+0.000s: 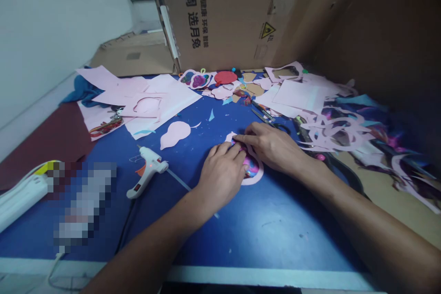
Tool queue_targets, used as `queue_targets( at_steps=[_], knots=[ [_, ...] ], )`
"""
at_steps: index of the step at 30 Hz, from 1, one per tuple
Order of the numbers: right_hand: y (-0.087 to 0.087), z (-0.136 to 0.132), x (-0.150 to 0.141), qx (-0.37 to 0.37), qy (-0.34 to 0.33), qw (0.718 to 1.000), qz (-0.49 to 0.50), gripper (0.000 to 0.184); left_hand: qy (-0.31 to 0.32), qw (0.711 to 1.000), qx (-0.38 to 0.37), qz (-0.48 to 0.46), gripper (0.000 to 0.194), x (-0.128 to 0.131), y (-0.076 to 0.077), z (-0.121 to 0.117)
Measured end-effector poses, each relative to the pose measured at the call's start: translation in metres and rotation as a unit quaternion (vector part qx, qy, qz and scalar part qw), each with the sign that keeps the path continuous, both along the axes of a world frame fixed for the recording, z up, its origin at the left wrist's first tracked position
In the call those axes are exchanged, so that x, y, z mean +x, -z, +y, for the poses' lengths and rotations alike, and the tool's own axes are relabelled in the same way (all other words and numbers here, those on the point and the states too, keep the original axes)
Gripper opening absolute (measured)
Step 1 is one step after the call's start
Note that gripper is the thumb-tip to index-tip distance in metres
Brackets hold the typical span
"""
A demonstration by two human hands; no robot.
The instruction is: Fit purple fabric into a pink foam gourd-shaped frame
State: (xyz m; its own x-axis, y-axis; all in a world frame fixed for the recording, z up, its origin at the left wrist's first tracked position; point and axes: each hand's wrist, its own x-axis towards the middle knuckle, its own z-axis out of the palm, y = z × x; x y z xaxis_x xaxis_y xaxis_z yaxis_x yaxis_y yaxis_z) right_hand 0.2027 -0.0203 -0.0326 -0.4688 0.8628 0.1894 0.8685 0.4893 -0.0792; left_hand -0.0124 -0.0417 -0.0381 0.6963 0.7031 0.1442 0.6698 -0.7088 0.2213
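Note:
A gourd-shaped pink paper frame [260,175] lies on the blue table with shiny purple and blue patterned material [252,165] showing in its opening. My left hand [223,172] rests over its left side, fingers lying on it and holding it flat. My right hand [268,144] is at its upper right edge, index finger stretched to the narrow top and the other fingers curled in at the rim. The fingertips hide part of the frame. Left of my hands lie a plain pink gourd cutout [176,134] and a white hot glue gun [146,172] with a red light.
Scissors [263,117] and pink paper scraps [296,96] lie behind my hands. Cut-out frames [330,131] pile up at the right. Pink sheets [161,101] cover the back left. A large cardboard box [234,18] stands behind. A white device [27,193] lies at the left edge.

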Motion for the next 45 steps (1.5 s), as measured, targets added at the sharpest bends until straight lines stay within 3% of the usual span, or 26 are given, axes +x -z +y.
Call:
queue_targets(
  at_steps=[22,29,45],
  knots=[
    [0.0038,-0.0012,-0.0033,0.031,-0.002,0.998,-0.048,0.040,-0.002,1.000,-0.008,0.011,0.036,0.0018,-0.0026,0.0004],
    [0.0047,-0.0017,0.0022,0.020,-0.008,1.000,-0.009,0.040,-0.004,1.000,0.004,0.012,0.034,0.0012,-0.0014,-0.0001],
    [0.0039,-0.0023,0.0003,0.026,0.000,0.999,-0.028,0.039,-0.007,1.000,-0.002,0.018,0.035,0.0012,-0.0034,-0.0013]
  ],
)
